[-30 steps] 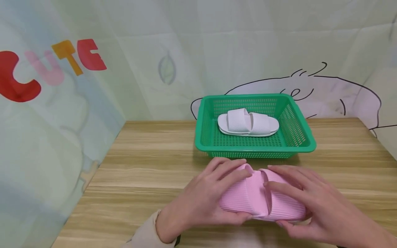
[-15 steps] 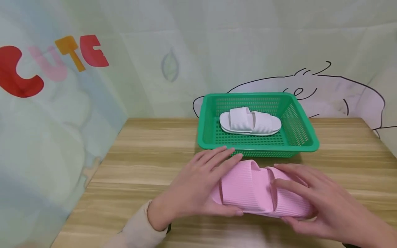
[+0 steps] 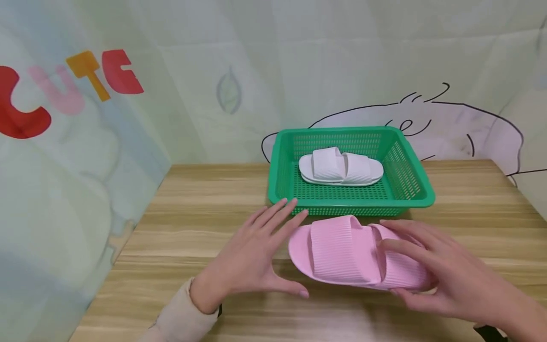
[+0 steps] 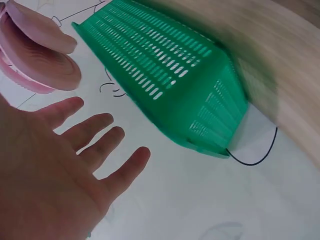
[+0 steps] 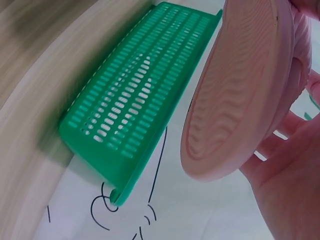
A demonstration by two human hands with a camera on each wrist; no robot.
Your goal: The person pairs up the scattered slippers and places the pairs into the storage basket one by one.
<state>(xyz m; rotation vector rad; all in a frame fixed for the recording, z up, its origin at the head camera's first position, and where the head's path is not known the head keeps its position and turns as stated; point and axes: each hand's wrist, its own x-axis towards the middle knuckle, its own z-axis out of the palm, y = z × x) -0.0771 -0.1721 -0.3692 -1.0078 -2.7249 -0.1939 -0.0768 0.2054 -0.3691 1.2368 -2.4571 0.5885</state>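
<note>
A pair of pink slippers (image 3: 335,249), fitted together with a ribbed strap towards each end, is held above the table in front of the basket. My right hand (image 3: 453,273) grips their right end, fingers over the strap and thumb below. The wavy tread of a sole (image 5: 235,85) fills much of the right wrist view. My left hand (image 3: 252,259) is spread just left of the slippers, apart from them and holding nothing; the left wrist view shows its fingers extended. White slippers (image 3: 329,165) lie in the green basket (image 3: 350,204).
The basket stands at the back of the wooden table (image 3: 201,228), near a printed cloth backdrop (image 3: 213,95). Its near rim is just beyond the pink slippers. Another cloth wall with coloured letters (image 3: 87,71) runs along the left side.
My left hand has let go of the pink slippers and moved away to the left, fingers opening out. My right hand keeps its grip. The slippers have risen slightly, baring their left end.
</note>
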